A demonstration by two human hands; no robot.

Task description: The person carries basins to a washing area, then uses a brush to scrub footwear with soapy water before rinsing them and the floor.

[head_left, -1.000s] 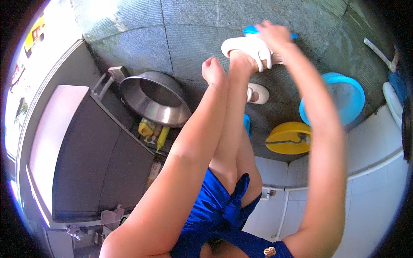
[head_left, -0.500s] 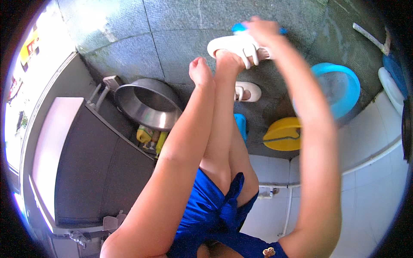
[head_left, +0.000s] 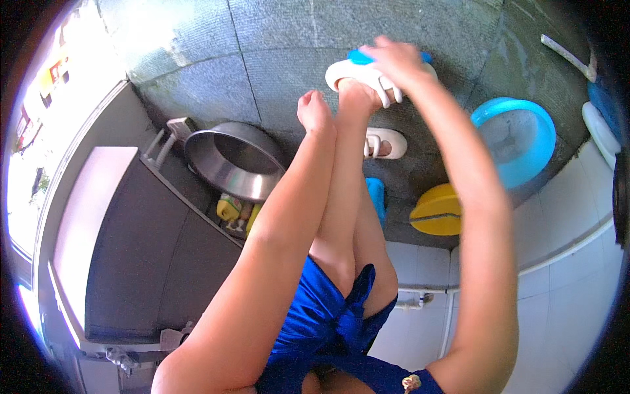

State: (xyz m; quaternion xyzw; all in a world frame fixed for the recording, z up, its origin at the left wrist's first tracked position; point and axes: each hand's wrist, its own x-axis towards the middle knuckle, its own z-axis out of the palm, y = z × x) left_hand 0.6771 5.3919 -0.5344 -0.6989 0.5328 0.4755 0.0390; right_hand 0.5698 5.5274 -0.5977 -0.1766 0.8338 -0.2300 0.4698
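Note:
My right hand (head_left: 397,60) reaches far down over a long, narrow blue thing (head_left: 359,57), its fingers bent over the middle. Both ends of the blue thing show past the hand; its underside is hidden, and I cannot make out its kind. It lies against the far side of a white shoe (head_left: 341,72) on my foot. My left hand (head_left: 314,110) is curled into a loose fist beside my shin, with nothing visible in it. The other white shoe (head_left: 395,144) stands nearer, on the wet grey tiled floor (head_left: 295,72).
A steel basin (head_left: 256,184) leans tilted at the left by a dark cabinet (head_left: 164,243), near yellow bottles (head_left: 228,207). At the right are a light blue basin (head_left: 543,144) holding cloudy water and a yellow basin (head_left: 434,226). White pipes (head_left: 449,322) run along the tiled wall.
My right hand and the blue thing have shifted left and nearer relative to the shoe. The whole view has swung slightly. My left hand keeps its fist by the shin.

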